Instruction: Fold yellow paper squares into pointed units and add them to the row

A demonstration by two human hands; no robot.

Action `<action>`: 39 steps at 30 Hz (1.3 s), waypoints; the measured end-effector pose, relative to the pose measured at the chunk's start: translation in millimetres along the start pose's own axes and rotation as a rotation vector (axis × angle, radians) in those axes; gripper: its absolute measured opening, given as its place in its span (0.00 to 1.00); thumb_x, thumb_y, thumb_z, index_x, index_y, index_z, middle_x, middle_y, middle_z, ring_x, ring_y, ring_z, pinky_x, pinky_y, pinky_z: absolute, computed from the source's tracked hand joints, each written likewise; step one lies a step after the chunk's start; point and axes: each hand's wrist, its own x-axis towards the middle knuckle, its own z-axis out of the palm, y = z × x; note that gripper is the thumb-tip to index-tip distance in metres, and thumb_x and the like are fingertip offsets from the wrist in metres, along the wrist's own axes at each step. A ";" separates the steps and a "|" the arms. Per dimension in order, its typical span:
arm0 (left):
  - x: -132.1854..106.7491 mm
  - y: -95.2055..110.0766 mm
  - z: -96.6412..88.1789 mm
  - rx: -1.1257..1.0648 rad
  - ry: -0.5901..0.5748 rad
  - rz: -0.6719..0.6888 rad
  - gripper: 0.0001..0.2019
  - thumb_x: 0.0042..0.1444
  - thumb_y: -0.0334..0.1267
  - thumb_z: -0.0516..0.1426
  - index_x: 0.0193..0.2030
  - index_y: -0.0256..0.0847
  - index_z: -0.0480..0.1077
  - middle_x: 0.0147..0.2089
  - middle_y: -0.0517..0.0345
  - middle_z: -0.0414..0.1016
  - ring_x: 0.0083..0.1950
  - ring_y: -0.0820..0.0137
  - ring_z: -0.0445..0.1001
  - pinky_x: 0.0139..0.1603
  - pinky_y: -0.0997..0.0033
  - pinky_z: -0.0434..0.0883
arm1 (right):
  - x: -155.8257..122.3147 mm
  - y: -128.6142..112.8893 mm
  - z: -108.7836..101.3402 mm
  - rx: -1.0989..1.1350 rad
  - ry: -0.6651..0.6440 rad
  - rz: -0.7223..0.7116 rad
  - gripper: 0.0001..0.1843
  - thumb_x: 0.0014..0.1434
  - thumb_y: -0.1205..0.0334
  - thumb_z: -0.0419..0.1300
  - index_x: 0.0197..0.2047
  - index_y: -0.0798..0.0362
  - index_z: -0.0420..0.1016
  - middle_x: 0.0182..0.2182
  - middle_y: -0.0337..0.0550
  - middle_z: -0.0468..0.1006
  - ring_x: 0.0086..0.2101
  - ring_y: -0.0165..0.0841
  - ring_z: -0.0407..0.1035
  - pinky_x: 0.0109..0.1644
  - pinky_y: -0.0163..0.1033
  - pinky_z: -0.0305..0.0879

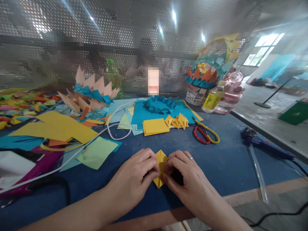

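A small folded yellow paper piece (160,160) lies on the blue table top (223,163) near its front edge. My left hand (134,178) pinches its left side, fingers bent and pressed on the paper. From the right, my right hand (187,178), with a ring on one finger, presses the same piece with its fingertips. Further back lie a stack of yellow paper squares (154,126) and several finished yellow folded pieces (179,121).
Red-and-yellow scissors (204,133) lie behind my right hand. A blue glue gun (262,144) rests at the right edge. Paper crowns (92,91), a teal paper flower (160,104), loose coloured sheets (57,126), a white cable (115,128) and bottles (213,99) fill the back and left.
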 end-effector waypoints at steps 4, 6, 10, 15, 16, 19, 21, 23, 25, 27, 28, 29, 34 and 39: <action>-2.3 3.8 0.1 0.109 0.072 -0.019 0.04 0.64 0.28 0.55 0.41 0.41 0.67 0.46 0.55 0.66 0.48 0.61 0.65 0.48 0.59 0.64 | -1.0 -0.2 0.1 -0.010 -0.026 0.027 0.12 0.59 0.76 0.63 0.33 0.51 0.67 0.38 0.40 0.73 0.40 0.38 0.64 0.44 0.45 0.60; -4.6 3.5 1.3 0.227 0.091 0.016 0.03 0.65 0.29 0.55 0.41 0.41 0.66 0.46 0.54 0.66 0.46 0.59 0.64 0.46 0.56 0.63 | -1.9 -0.2 0.2 -0.007 -0.029 0.027 0.12 0.59 0.75 0.64 0.34 0.51 0.67 0.38 0.40 0.72 0.41 0.37 0.63 0.44 0.45 0.61; -12.2 -1.8 5.2 0.377 0.005 0.155 0.10 0.67 0.25 0.49 0.37 0.41 0.66 0.41 0.55 0.68 0.40 0.62 0.64 0.41 0.58 0.62 | -2.1 0.5 0.2 -0.014 -0.021 0.012 0.14 0.58 0.77 0.64 0.34 0.50 0.66 0.37 0.38 0.72 0.40 0.37 0.63 0.43 0.44 0.60; -21.2 -0.7 5.0 0.388 -0.046 0.243 0.11 0.65 0.26 0.47 0.40 0.40 0.69 0.40 0.53 0.71 0.39 0.62 0.68 0.40 0.61 0.67 | 0.2 0.2 -1.0 -0.013 -0.004 0.012 0.13 0.57 0.78 0.64 0.34 0.51 0.66 0.37 0.38 0.72 0.40 0.36 0.63 0.44 0.43 0.59; -22.0 1.3 4.0 0.375 -0.026 0.249 0.12 0.66 0.25 0.46 0.41 0.39 0.69 0.41 0.53 0.72 0.39 0.63 0.69 0.41 0.63 0.68 | 0.5 -0.2 -1.2 -0.010 -0.004 0.016 0.13 0.57 0.78 0.64 0.34 0.51 0.67 0.37 0.38 0.72 0.40 0.36 0.64 0.45 0.44 0.59; -22.3 9.4 -1.5 0.358 0.079 0.296 0.16 0.69 0.27 0.42 0.44 0.38 0.71 0.41 0.53 0.75 0.41 0.65 0.72 0.42 0.67 0.71 | 0.5 -1.7 -1.7 -0.010 -0.006 0.032 0.13 0.58 0.78 0.63 0.34 0.51 0.67 0.38 0.38 0.72 0.41 0.35 0.64 0.47 0.44 0.59; -21.7 16.0 -7.1 0.390 0.122 0.334 0.18 0.70 0.28 0.42 0.44 0.38 0.73 0.40 0.54 0.77 0.39 0.67 0.74 0.41 0.69 0.72 | 0.4 -2.5 -1.9 -0.012 -0.002 0.038 0.13 0.58 0.78 0.62 0.34 0.51 0.67 0.38 0.38 0.72 0.41 0.35 0.64 0.47 0.44 0.59; -21.2 22.4 -13.0 0.415 0.118 0.311 0.18 0.70 0.28 0.42 0.45 0.39 0.74 0.40 0.55 0.78 0.39 0.68 0.75 0.41 0.71 0.73 | 0.4 -3.3 -2.0 -0.014 -0.002 0.047 0.13 0.58 0.79 0.62 0.33 0.51 0.66 0.38 0.38 0.72 0.41 0.35 0.64 0.47 0.44 0.59; -21.4 26.8 -17.3 0.420 0.131 0.327 0.18 0.70 0.28 0.43 0.45 0.39 0.74 0.41 0.55 0.79 0.41 0.68 0.76 0.43 0.72 0.74 | 0.8 -4.2 -2.0 -0.020 -0.002 0.052 0.13 0.58 0.79 0.62 0.33 0.51 0.66 0.38 0.37 0.72 0.40 0.35 0.64 0.47 0.44 0.59; -22.5 28.3 -19.0 0.416 0.142 0.336 0.17 0.69 0.28 0.44 0.44 0.39 0.75 0.41 0.55 0.79 0.42 0.69 0.77 0.44 0.74 0.74 | 1.1 -5.3 -2.0 -0.026 -0.006 0.060 0.13 0.58 0.79 0.62 0.32 0.51 0.66 0.37 0.37 0.72 0.40 0.35 0.64 0.46 0.44 0.58; -23.3 27.9 -19.0 0.417 0.136 0.335 0.17 0.69 0.28 0.45 0.44 0.38 0.75 0.42 0.54 0.79 0.42 0.69 0.77 0.46 0.74 0.74 | 1.2 -5.8 -1.9 -0.029 -0.006 0.062 0.13 0.59 0.79 0.61 0.32 0.52 0.66 0.37 0.38 0.72 0.40 0.35 0.63 0.46 0.44 0.58; -24.3 27.0 -18.6 0.421 0.129 0.340 0.16 0.68 0.28 0.45 0.45 0.38 0.75 0.42 0.54 0.79 0.43 0.69 0.77 0.48 0.74 0.74 | 1.2 -6.3 -1.7 -0.031 -0.007 0.062 0.13 0.59 0.79 0.61 0.32 0.52 0.66 0.36 0.38 0.72 0.40 0.35 0.63 0.45 0.44 0.58; -29.2 21.8 -16.6 0.460 0.078 0.350 0.16 0.67 0.28 0.47 0.51 0.40 0.75 0.46 0.53 0.79 0.49 0.68 0.77 0.55 0.73 0.74 | 0.4 -6.7 0.3 -0.055 0.006 0.051 0.13 0.59 0.78 0.61 0.31 0.52 0.66 0.36 0.39 0.71 0.39 0.36 0.63 0.44 0.44 0.58; -31.3 20.5 -16.6 0.450 0.081 0.346 0.16 0.67 0.28 0.48 0.53 0.39 0.74 0.48 0.52 0.79 0.50 0.67 0.77 0.56 0.71 0.74 | -0.2 -6.3 1.5 -0.079 0.014 0.048 0.12 0.59 0.78 0.61 0.31 0.52 0.66 0.36 0.40 0.71 0.39 0.37 0.63 0.43 0.44 0.58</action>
